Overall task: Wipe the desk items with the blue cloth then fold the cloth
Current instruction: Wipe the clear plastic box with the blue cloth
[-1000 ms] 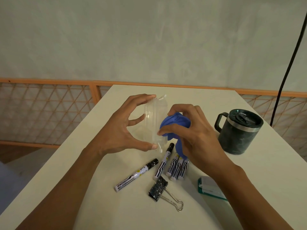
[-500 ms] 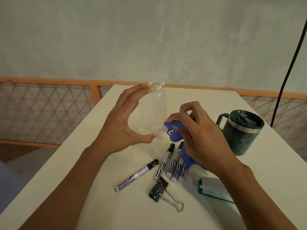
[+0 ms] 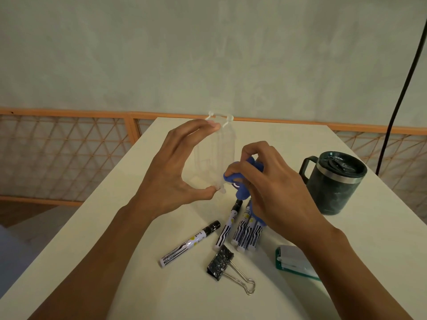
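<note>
My left hand (image 3: pixel 172 175) holds a clear plastic holder (image 3: pixel 217 155) upright above the desk, pinched between fingertips at its top and thumb at its bottom. My right hand (image 3: pixel 270 188) grips the bunched blue cloth (image 3: pixel 241 181) and presses it against the holder's lower right side. Most of the cloth is hidden under my fingers. Below lie several black-and-white markers (image 3: pixel 245 229), one marker (image 3: pixel 189 243) apart to the left, and a black binder clip (image 3: pixel 221 263).
A dark green lidded mug (image 3: pixel 335 183) stands at the right. A green and white stapler (image 3: pixel 293 259) lies partly under my right forearm. The white desk (image 3: pixel 115 227) ends at a wooden lattice railing (image 3: pixel 69 153); a black cable (image 3: pixel 402 88) hangs at right.
The holder has been raised and turned more upright in my left hand. My right hand with the cloth has slid down to the holder's lower edge.
</note>
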The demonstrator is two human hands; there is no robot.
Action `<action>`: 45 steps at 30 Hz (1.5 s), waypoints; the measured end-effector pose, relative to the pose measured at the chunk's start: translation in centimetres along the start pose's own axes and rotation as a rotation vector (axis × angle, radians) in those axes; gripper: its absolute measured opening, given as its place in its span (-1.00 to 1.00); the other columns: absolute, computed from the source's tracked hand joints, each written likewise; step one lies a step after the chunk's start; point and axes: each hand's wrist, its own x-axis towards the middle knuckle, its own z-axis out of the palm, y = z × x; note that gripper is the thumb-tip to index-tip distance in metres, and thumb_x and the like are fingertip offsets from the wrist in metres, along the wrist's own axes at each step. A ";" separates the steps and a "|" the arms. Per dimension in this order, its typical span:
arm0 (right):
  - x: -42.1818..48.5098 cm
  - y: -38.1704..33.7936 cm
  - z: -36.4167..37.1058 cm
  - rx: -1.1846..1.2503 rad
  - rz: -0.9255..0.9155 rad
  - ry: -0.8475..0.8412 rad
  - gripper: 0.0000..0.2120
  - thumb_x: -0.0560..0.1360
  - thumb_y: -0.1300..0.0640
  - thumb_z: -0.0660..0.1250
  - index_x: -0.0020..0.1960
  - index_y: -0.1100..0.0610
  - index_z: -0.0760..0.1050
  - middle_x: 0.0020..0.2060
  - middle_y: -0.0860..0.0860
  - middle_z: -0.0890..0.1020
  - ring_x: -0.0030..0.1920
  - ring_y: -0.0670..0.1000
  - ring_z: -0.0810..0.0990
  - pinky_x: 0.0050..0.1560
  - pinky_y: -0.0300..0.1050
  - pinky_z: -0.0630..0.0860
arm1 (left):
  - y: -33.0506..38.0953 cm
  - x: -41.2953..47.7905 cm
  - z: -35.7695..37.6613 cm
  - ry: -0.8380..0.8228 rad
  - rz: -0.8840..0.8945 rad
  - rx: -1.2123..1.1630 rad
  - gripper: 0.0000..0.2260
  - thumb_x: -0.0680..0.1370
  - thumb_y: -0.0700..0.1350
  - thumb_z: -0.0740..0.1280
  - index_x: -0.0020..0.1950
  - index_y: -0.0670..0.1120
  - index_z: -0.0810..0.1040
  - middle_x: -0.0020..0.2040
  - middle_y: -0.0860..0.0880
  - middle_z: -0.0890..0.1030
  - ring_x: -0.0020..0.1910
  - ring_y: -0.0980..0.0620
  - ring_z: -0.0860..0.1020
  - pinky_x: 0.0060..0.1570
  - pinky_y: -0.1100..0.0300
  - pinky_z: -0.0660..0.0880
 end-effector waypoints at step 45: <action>0.5 -0.7 0.5 0.102 0.088 0.099 -0.56 0.52 0.11 0.09 0.21 -0.01 0.68 0.15 0.01 0.47 0.01 -0.11 0.49 -0.20 -0.09 0.54 | -0.6 0.6 0.8 0.184 0.234 0.188 -0.23 0.41 -0.14 0.68 0.52 -0.12 0.39 0.51 -0.11 0.38 0.59 -0.26 0.37 0.55 -0.15 0.35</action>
